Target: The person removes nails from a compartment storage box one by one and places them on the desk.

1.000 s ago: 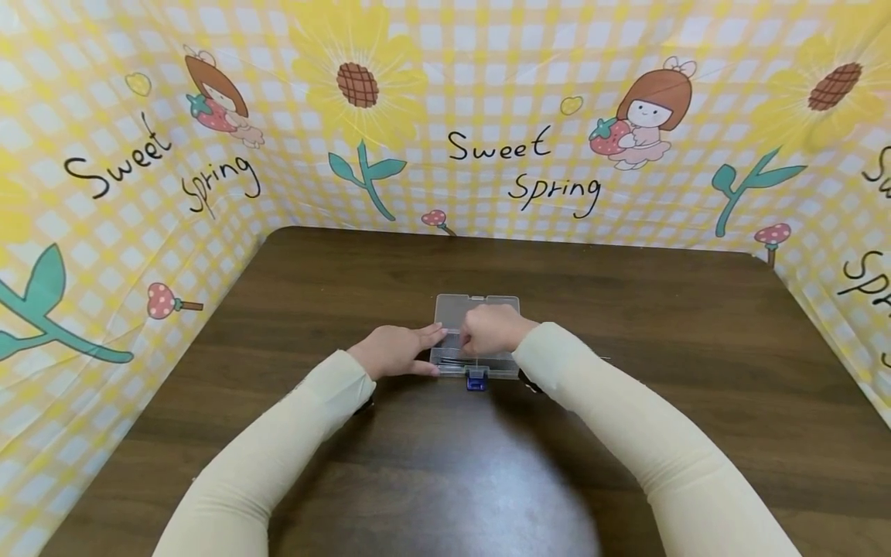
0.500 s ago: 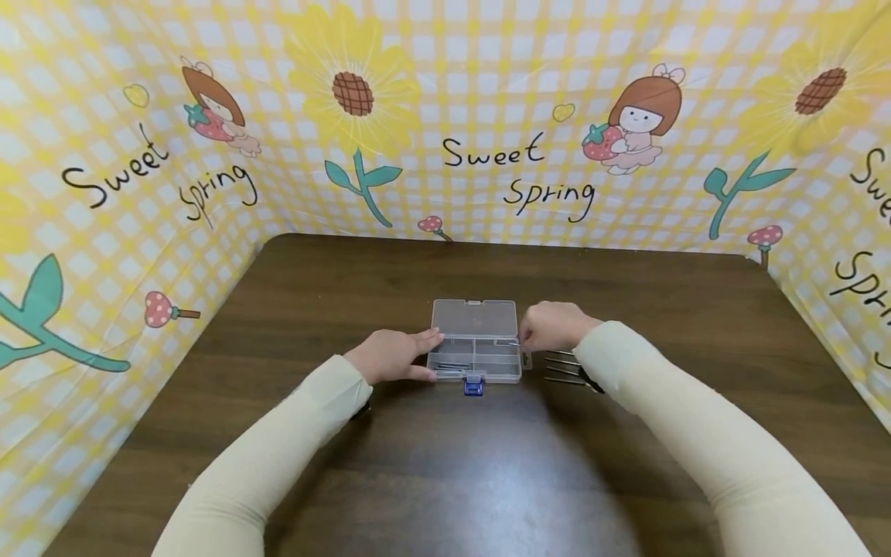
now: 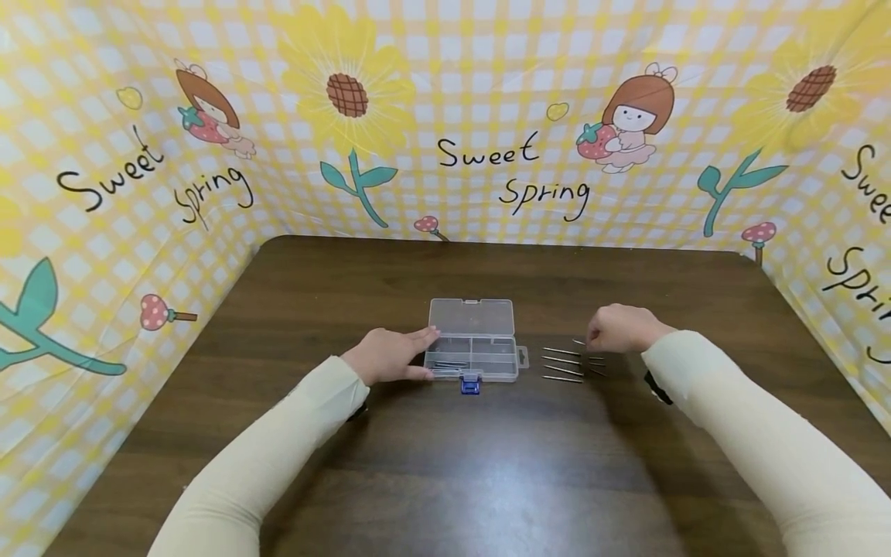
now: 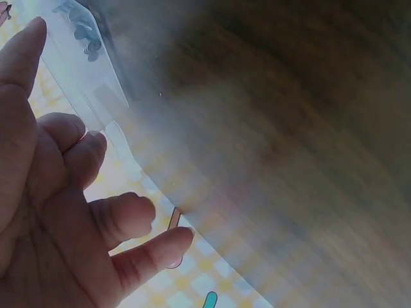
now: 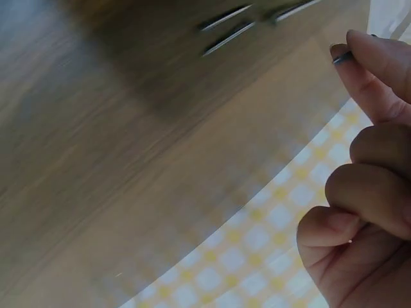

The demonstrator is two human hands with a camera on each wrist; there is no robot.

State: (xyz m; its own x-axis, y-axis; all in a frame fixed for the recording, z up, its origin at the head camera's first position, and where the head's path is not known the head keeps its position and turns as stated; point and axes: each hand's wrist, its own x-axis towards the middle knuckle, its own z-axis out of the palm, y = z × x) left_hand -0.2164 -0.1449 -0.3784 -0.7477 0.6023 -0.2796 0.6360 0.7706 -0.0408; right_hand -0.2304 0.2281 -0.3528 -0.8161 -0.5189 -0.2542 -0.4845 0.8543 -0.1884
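Note:
A clear plastic box [image 3: 496, 378] stands with its lid [image 3: 472, 318] tipped back and a blue latch [image 3: 470, 385] at the front. Several nails [image 3: 451, 367] lie in its front left compartment; their flat heads [image 4: 92, 46] show in the left wrist view. My left hand [image 3: 386, 356] rests against the box's left side, fingers extended. To the right of the box, my right hand [image 3: 619, 329] pinches a nail [image 5: 343, 58] between thumb and index finger, the other fingers curled in. It hovers just behind a row of nails [image 3: 561, 360] on the table.
The brown wood table [image 3: 390, 472] is enclosed by a yellow checked cloth [image 3: 390, 201] with flower prints at the back and sides. A clear hanging tab [image 3: 524, 357] sticks out from the box's right side.
My right hand has moved from over the box to the right, above the table nails, uncovering the box's compartments. The left hand has stayed at the box's left side.

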